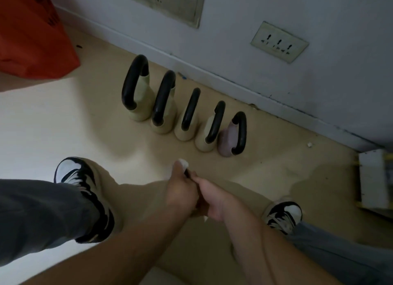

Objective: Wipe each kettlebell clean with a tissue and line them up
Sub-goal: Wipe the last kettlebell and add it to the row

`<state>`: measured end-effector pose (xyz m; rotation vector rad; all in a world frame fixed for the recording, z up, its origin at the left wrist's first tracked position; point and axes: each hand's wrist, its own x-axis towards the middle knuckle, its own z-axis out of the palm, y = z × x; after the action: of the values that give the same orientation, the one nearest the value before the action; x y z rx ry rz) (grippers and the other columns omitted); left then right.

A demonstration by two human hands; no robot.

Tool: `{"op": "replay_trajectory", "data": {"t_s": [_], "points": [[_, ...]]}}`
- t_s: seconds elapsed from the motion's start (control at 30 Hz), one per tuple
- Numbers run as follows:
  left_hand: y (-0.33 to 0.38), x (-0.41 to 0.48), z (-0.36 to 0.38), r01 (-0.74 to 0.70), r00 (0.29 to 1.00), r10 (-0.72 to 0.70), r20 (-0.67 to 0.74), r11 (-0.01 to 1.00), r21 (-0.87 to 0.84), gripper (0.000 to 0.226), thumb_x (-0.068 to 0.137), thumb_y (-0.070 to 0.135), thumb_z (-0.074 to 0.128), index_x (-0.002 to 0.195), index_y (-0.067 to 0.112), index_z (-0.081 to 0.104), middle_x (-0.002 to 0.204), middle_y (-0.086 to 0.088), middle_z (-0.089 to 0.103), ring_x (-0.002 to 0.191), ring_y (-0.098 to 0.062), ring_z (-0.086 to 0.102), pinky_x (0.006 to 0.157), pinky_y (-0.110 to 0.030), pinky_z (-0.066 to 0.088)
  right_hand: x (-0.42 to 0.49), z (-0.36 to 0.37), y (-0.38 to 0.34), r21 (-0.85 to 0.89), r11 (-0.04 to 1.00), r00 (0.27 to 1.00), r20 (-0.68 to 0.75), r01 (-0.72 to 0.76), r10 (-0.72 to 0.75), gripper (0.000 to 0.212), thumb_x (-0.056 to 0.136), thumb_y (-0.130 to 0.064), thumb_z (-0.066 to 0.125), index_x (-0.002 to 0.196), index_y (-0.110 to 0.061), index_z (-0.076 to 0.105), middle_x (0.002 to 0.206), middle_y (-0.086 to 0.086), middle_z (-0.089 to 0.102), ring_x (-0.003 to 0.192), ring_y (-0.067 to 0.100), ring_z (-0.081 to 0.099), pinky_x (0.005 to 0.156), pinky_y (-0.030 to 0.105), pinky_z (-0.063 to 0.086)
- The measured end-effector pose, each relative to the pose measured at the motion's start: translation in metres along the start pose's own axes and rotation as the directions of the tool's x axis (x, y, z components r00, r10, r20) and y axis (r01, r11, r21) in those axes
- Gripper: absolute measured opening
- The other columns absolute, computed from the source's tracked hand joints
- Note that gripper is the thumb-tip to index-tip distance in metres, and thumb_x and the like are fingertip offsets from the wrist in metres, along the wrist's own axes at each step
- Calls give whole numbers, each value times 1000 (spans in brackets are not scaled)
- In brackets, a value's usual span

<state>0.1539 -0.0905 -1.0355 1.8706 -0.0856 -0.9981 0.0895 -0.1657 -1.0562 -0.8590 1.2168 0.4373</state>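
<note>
Five kettlebells stand in a row on the beige floor along the wall, each with a black handle. Four have cream bodies, from the largest (139, 97) on the left to the smallest (209, 134). The fifth kettlebell (231, 136), at the right end, is pale purple. My left hand (180, 191) and my right hand (212, 202) are pressed together in front of the row, fingers curled. They grip a white tissue (183, 162) that pokes out past the left fingertips. A small white scrap also shows below the hands. The hands touch no kettlebell.
The grey wall carries a socket plate (279, 42) and a vent panel (170, 2). An orange bag (32, 36) sits at the far left and a white box (374, 180) at the right. My two shoes (83, 189) (285, 216) flank the hands.
</note>
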Motion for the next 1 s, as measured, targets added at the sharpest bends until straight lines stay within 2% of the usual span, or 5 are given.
{"op": "replay_trajectory", "data": {"t_s": [0.2,0.43,0.57,0.77,1.0], "points": [[22,41,-26,-48,981,-5,194,962,268,34,104,20,48,135,15,60,105,-11,70,70,-19,72,57,-24,56,2,9,8,65,998,999,-40,7,-4,57,97,-66,48,124,-22,72,122,7,75,107,33,73,97,52,57],[-35,-13,18,-228,969,243,-38,945,235,54,96,10,48,149,10,39,159,-3,33,141,-17,36,115,-16,17,-3,1,2,67,998,1000,-13,-20,21,51,100,-66,45,113,-28,76,118,-3,77,116,12,68,105,32,51],[-3,51,-4,-94,974,39,225,967,239,48,91,24,53,139,27,54,144,0,55,129,-23,56,110,-43,46,4,6,5,63,998,999,-35,28,-25,58,98,-71,40,115,-29,75,124,4,74,101,28,69,96,46,55],[8,28,-18,93,983,-106,147,991,93,39,103,23,45,141,30,53,113,-6,71,90,-21,71,71,-29,58,5,6,5,103,995,1000,-28,14,-11,56,98,-73,37,118,-35,73,127,1,71,116,38,69,99,49,57],[-26,-17,-1,-193,979,201,-25,963,188,56,98,10,46,150,27,36,141,1,53,126,-20,56,104,-42,49,5,1,5,79,997,1000,-11,-10,11,62,98,-69,46,122,-20,73,119,5,76,107,24,72,91,40,61]]}}
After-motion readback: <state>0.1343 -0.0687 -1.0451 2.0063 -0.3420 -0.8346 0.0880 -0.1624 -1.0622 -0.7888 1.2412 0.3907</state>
